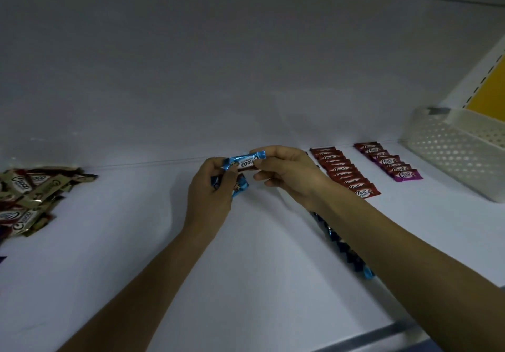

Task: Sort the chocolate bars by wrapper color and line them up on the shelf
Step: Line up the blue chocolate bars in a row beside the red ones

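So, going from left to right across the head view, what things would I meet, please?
unsorted pile of bars → left hand → blue bar → right hand → red row → purple row → white basket

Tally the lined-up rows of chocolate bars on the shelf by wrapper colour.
Red row: 1
Purple row: 1
Blue row: 1, partly hidden
Gold row: 0, only a loose pile
Total: 3 rows
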